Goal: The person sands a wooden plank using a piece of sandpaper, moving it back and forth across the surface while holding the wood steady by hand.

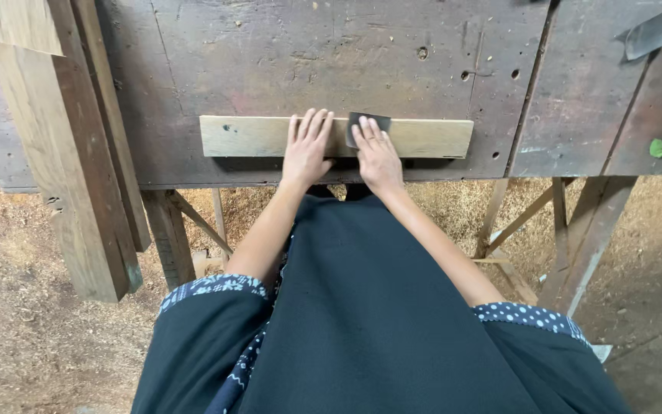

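A pale wooden strip (423, 139) lies flat along the near edge of a dark, worn workbench (308, 54). My left hand (306, 147) rests flat on the strip's middle, fingers together and pointing away. My right hand (375, 153) sits just to its right, fingers pressing a small dark sheet, like sandpaper (368, 120), against the strip. Only the sheet's far corner shows past my fingertips.
Thick wooden planks (63, 153) lean against the bench at the left. A metal blade (647, 34) and a green leaf (659, 148) lie at the bench's right end. Bench legs and braces (568, 230) stand below, over a floor covered in sawdust (24, 322).
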